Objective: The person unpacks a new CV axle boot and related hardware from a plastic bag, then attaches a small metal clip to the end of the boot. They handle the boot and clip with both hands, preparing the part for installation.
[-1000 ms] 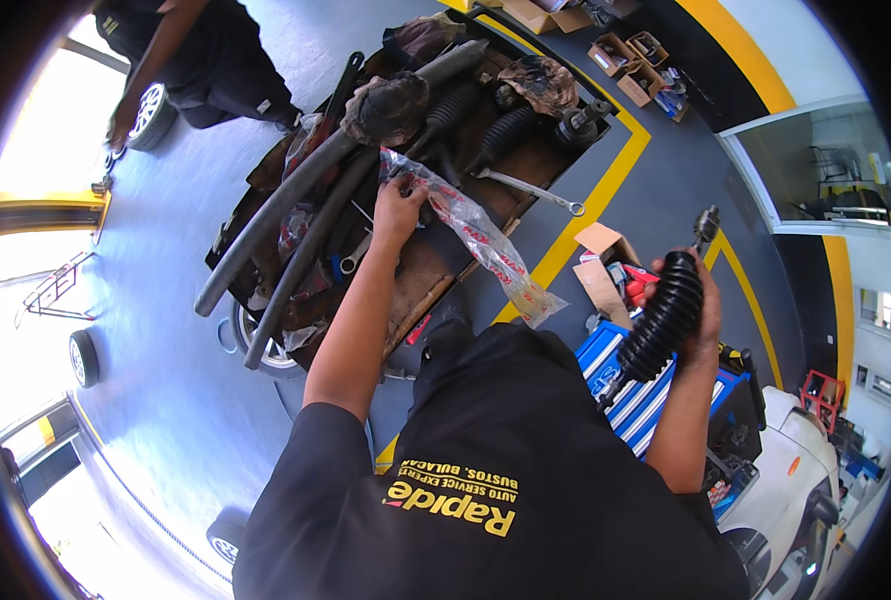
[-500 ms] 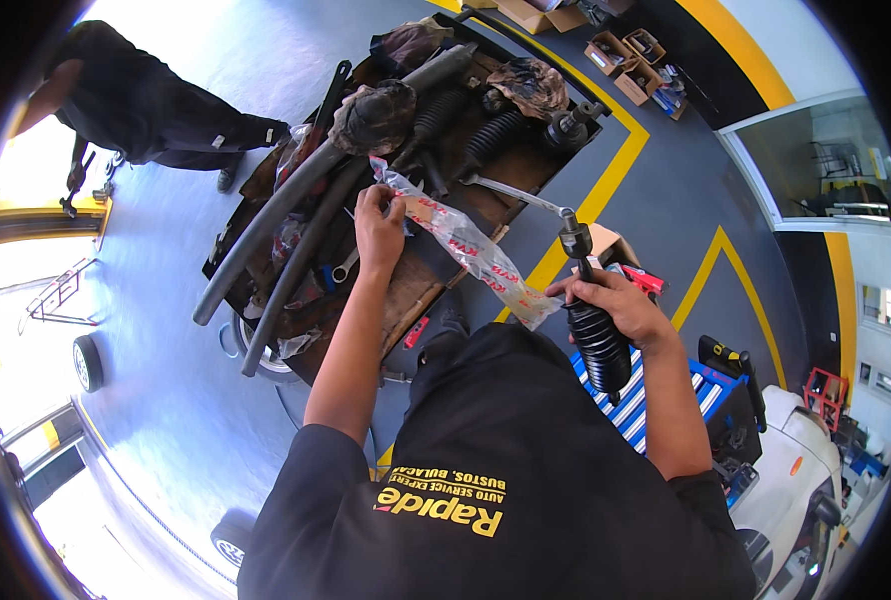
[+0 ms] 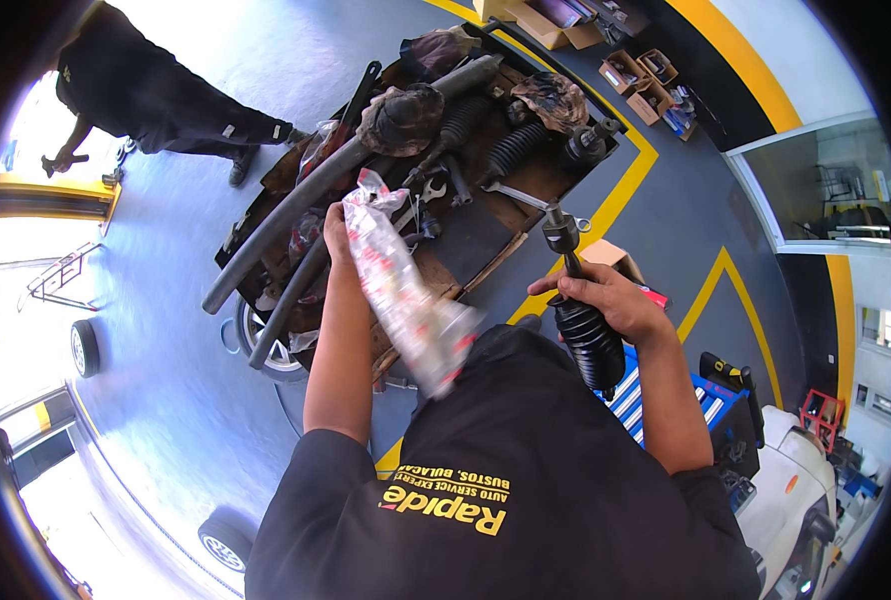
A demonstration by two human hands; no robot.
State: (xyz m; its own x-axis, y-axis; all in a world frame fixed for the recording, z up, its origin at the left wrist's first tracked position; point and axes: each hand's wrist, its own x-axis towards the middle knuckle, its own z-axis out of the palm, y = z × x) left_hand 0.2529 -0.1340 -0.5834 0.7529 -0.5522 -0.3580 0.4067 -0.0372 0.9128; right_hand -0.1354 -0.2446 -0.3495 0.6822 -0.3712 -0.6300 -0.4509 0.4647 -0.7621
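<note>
My left hand (image 3: 338, 238) is closed on a clear plastic sleeve (image 3: 391, 275) with red print, which hangs down and toward me, its lower end blurred. The sleeve looks slack and flattened. On the right, my right hand (image 3: 621, 303) grips a black rod part with a ribbed rubber boot (image 3: 588, 345). A dark metal end (image 3: 561, 232) of that part points away from me above my fingers. Beyond both hands, a workbench (image 3: 486, 240) carries similar used boots (image 3: 516, 148), a long grey tube (image 3: 296, 220) and an open-end wrench (image 3: 423, 200).
A combination wrench (image 3: 526, 200) juts past the bench's right edge. Close by my right arm stands a blue tool cart (image 3: 631, 400), with a cardboard box (image 3: 611, 260) beyond it. Another person (image 3: 156, 90) stands at the far left. Small cartons (image 3: 638, 80) lie at the far right.
The plastic sleeve has come away from my right hand and swung down to the left, held by my left hand alone. My right hand still holds the booted part, shifted slightly left.
</note>
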